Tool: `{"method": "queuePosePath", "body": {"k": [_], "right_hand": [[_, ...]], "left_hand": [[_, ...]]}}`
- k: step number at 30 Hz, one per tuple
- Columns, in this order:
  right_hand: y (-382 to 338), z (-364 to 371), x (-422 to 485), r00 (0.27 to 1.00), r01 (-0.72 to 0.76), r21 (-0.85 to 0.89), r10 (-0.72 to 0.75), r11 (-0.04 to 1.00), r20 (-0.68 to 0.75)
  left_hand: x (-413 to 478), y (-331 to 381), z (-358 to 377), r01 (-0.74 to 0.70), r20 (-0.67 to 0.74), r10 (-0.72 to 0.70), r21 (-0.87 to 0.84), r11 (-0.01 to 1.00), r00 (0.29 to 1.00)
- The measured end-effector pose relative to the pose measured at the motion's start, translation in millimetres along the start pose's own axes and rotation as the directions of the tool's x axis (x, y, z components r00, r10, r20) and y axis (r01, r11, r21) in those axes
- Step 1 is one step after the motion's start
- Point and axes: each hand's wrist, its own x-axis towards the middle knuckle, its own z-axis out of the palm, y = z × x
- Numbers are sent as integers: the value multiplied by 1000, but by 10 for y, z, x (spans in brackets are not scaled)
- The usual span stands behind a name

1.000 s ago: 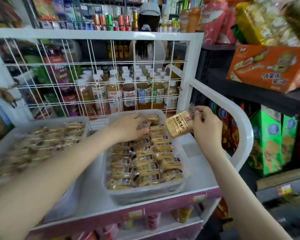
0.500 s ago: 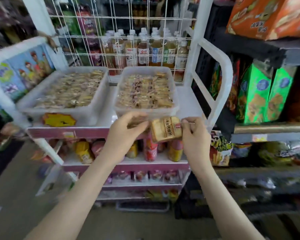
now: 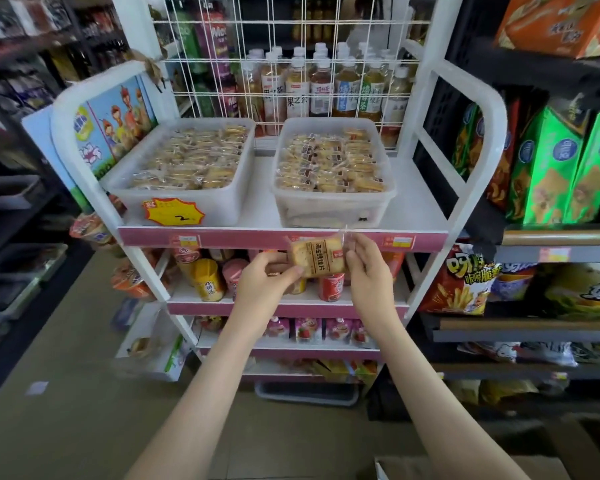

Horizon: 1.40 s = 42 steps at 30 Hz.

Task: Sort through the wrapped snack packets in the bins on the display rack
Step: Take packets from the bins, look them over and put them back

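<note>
Golden-brown under its clear wrap, the snack packet [image 3: 317, 259] sat at the centre of the head view. It was held in the air in front of the pink front edge of the display rack [image 3: 430, 237], just below the right bin [image 3: 333, 211]. We had the left hand [image 3: 260, 282] curled on the packet's lower left corner, thumb on top and fingers beneath. The right hand [image 3: 369, 275] pinched the crimped right end of the wrapper between thumb and forefinger. Whether the left hand also held a second packet underneath, we could not tell.

A second before, our left hand had been down among the packets in the right bin while the right hand held this packet up by the bin's right rim. Now both hands were out of the bin and met on the one packet. Half a second before, they were already holding it against the same shelf edge, so little had changed there.

The view had drawn back, and both bins showed whole, each filled with rows of wrapped packets. The left bin [image 3: 219, 202] sat at centre left with a yellow starburst price tag [image 3: 174, 212] on its front wall. Cups [image 3: 207, 280] stood on the shelf below. Tea bottles [image 3: 312, 88] stood behind the wire grid at upper centre, and green snack bags [image 3: 548, 171] filled the right of the frame.
</note>
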Motion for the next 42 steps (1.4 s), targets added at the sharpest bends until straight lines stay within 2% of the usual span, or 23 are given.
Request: {"method": "queuePosePath", "body": {"k": [4, 7, 13, 21, 23, 26, 28, 30, 32, 33, 34, 36, 38, 40, 41, 42], "right_hand": [[105, 56, 6, 998, -63, 33, 62, 997, 30], [116, 95, 3, 998, -66, 19, 66, 998, -2], [151, 143, 11, 992, -87, 43, 91, 995, -87], [164, 133, 64, 980, -138, 226, 167, 964, -113], [162, 135, 59, 980, -143, 261, 173, 955, -97], [128, 140, 54, 983, -127, 234, 155, 964, -102], [79, 127, 55, 989, -87, 165, 106, 982, -108], [11, 120, 41, 995, -34, 65, 40, 997, -90], [-61, 158, 0, 999, 10, 15, -9, 1000, -37], [-95, 186, -27, 1000, 22, 10, -22, 1000, 5], [-117, 213, -52, 998, 29, 11, -30, 1000, 49], [-146, 239, -101, 990, 35, 54, -42, 998, 131], [-104, 203, -111, 989, 5, 190, -32, 982, 143], [-30, 143, -78, 993, -91, 287, 65, 954, 99], [5, 118, -65, 984, -169, 281, 143, 945, 110], [41, 104, -58, 961, -260, 242, 225, 935, 162]], "left_hand": [[70, -101, -133, 43, 33, -41, -34, 999, 999], [123, -166, -207, 70, 59, -67, -59, 996, 996], [176, -228, -254, 35, 77, -35, -3, 999, 996], [240, -242, -335, 28, 60, -23, -82, 996, 998], [253, -255, -331, 6, 41, -5, -18, 1000, 999], [250, -259, -311, -56, 34, 51, 173, 983, 998], [182, -230, -269, -170, 24, 176, 418, 893, 984], [90, -216, -209, -347, 69, 379, 578, 739, 923], [32, -244, -115, -496, 187, 511, 649, 577, 839], [21, -269, -66, -525, 224, 530, 669, 526, 818], [29, -288, -25, -525, 233, 526, 675, 518, 818], [42, -277, 1, -476, 166, 491, 623, 620, 856], [44, -239, -32, -385, 70, 398, 452, 805, 915], [40, -204, -79, -222, 94, 217, 54, 974, 972], [36, -202, -96, -131, 155, 161, -188, 973, 975], [27, -208, -105, -55, 206, 148, -401, 914, 967]]}}
